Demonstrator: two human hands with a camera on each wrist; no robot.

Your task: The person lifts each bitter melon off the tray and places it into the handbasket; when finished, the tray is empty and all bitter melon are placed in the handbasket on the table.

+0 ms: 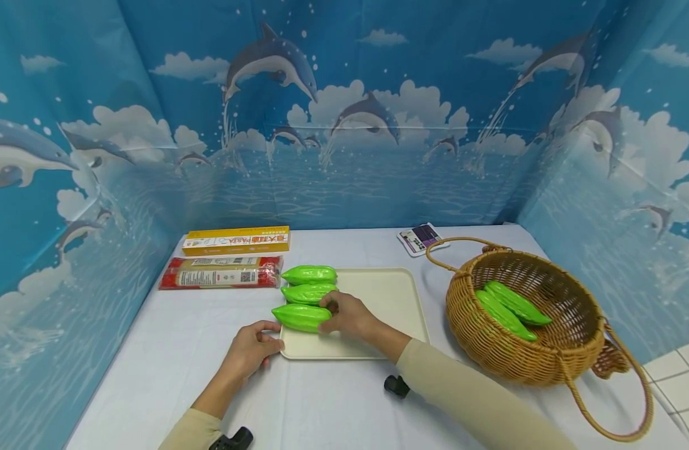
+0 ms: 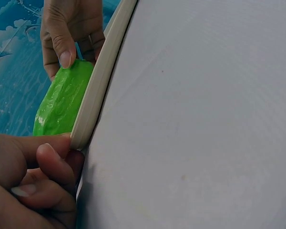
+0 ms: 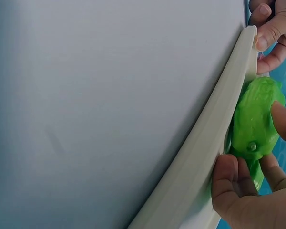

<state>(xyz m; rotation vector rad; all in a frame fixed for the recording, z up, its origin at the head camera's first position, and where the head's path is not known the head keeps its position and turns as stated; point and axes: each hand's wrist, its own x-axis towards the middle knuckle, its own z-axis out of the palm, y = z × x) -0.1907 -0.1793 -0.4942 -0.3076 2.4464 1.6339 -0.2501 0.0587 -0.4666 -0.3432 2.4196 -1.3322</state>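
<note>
Three glossy green bitter melons lie one behind another at the left of a cream tray [image 1: 381, 303]. With thumb and fingers my right hand [image 1: 351, 319] grips the right end of the nearest bitter melon [image 1: 301, 317], whose pointed tip extends past the tray's left edge. Behind it are the middle bitter melon [image 1: 305, 294] and the far bitter melon [image 1: 309, 274]. At the tray's near left corner, my left hand [image 1: 252, 348] pinches the rim; the left wrist view shows its fingers [image 2: 50, 143] against that corner.
To the right stands a wicker basket [image 1: 504, 362] holding two more bitter melons [image 1: 510, 309], its handles spread outward. A red-ended clear packet [image 1: 221, 273] and a yellow pasta box [image 1: 236, 241] lie back left. A printed white-and-purple pack [image 1: 420, 239] lies behind the tray.
</note>
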